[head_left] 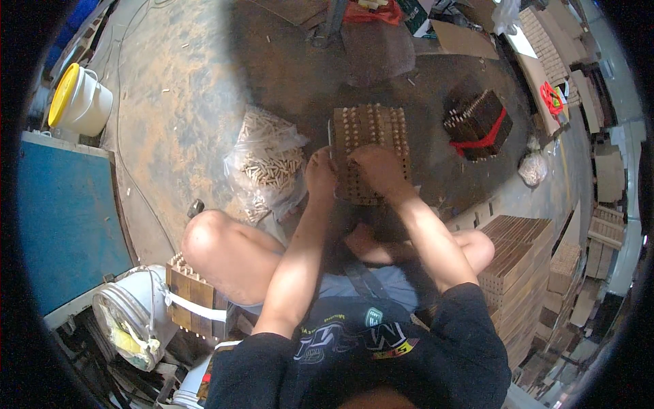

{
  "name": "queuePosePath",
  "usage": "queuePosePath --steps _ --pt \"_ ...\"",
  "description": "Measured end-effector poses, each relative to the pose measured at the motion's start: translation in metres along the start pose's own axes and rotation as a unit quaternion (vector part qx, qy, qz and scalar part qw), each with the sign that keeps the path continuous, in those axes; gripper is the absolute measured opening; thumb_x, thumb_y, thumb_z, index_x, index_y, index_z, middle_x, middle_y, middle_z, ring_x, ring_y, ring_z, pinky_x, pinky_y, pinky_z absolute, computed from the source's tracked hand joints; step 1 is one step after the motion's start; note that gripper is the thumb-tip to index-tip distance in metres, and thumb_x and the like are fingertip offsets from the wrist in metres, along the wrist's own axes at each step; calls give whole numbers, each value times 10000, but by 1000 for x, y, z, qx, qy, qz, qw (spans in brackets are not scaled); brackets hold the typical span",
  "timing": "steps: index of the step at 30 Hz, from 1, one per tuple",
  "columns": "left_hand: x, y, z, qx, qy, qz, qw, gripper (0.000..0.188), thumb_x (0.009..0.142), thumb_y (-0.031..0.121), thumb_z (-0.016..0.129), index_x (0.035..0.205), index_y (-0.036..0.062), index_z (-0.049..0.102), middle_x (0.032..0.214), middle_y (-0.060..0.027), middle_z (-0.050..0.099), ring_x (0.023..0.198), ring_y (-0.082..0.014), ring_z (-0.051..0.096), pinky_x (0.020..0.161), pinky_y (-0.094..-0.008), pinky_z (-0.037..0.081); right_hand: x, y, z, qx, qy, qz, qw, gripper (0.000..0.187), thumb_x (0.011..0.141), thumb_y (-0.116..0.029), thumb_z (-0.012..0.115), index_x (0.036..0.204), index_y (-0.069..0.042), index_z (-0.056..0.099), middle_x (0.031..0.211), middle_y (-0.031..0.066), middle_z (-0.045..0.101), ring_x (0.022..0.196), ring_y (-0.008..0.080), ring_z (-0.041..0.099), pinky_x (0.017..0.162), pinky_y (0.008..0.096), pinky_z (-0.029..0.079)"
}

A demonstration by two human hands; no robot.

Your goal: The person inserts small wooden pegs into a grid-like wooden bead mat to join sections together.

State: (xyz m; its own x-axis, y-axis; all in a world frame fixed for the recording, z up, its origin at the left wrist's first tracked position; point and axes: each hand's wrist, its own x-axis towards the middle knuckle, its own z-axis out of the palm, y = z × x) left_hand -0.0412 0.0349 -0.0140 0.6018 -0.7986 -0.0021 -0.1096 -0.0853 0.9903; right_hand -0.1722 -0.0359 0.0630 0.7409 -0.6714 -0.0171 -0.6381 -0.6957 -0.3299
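In front of my crossed legs stands a stack of brown wooden pieces (370, 121), its top face full of holes. Short pale wooden dowels stick up from its far rows, while the nearer holes show dark. My right hand (379, 168) bends over the middle of that face, fingers pinched together; whatever they hold is too small to make out. Against the stack's left edge, my left hand (321, 177) is closed, its contents hidden. Just left of it lies an open clear plastic bag (237, 167) heaped with loose dowels (274, 163).
A similar bundle (487, 126) with a red strap sits to the right, near a small filled bag (533, 168). Stacked wooden boards (516, 255) rise beside my right knee. On the left are a yellow-lidded bucket (92, 102), a blue panel (65, 218) and a white-strapped bundle (194, 303).
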Motion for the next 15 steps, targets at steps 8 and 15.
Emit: queuePosePath --steps 8,15 --pt "-2 7 2 101 -62 67 991 385 1017 315 407 1207 16 556 949 -57 585 800 -144 562 675 -288 451 0 6 7 -70 -23 24 997 223 849 -127 538 973 -52 707 891 176 695 871 344 674 809 456 529" --pt "-24 -19 26 -136 -227 94 960 427 1024 326 412 1316 26 493 1132 -101 597 912 -212 582 802 -349 478 -37 -28 -41 393 28 157 906 288 878 -189 696 1082 4 634 947 99 691 908 161 637 816 304 503"
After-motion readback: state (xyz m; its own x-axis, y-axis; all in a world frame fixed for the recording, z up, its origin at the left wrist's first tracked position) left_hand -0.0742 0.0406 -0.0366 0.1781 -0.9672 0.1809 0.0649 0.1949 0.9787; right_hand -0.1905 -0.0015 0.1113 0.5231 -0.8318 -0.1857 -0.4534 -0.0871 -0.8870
